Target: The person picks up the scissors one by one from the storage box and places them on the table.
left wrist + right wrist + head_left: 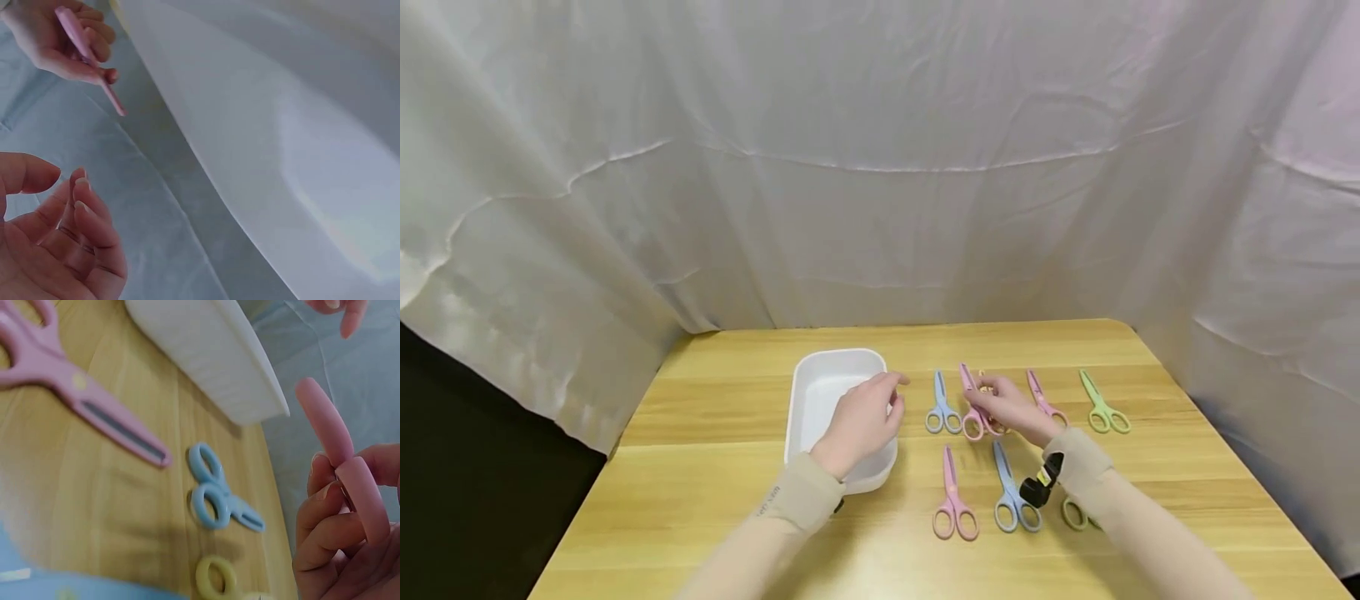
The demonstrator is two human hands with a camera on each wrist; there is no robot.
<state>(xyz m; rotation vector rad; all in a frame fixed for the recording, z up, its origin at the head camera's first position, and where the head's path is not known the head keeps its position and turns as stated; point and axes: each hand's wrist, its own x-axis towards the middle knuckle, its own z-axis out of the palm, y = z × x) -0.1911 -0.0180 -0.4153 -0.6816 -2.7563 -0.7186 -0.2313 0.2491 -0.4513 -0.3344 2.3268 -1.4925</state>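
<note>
My right hand (1009, 408) pinches a pair of pink scissors (364, 500) near the handles, lifted off the table with the blades pointing away in the head view. Over the right side of a white plastic tray (800, 400) hovers my left hand (862, 417), its fingers loosely bent and nothing in them. Left of the held pair, blue scissors (942, 410) lie on the table. Yellow scissors (215, 578) lie below my right hand, mostly hidden by it in the head view.
Nearer me lie pink scissors (952, 504) and blue scissors (1009, 498); a green handle (1073, 514) shows beside my right forearm. Further right are pink scissors (1036, 390) and green scissors (1101, 408). A pale curtain (895, 225) surrounds the wooden table (700, 475).
</note>
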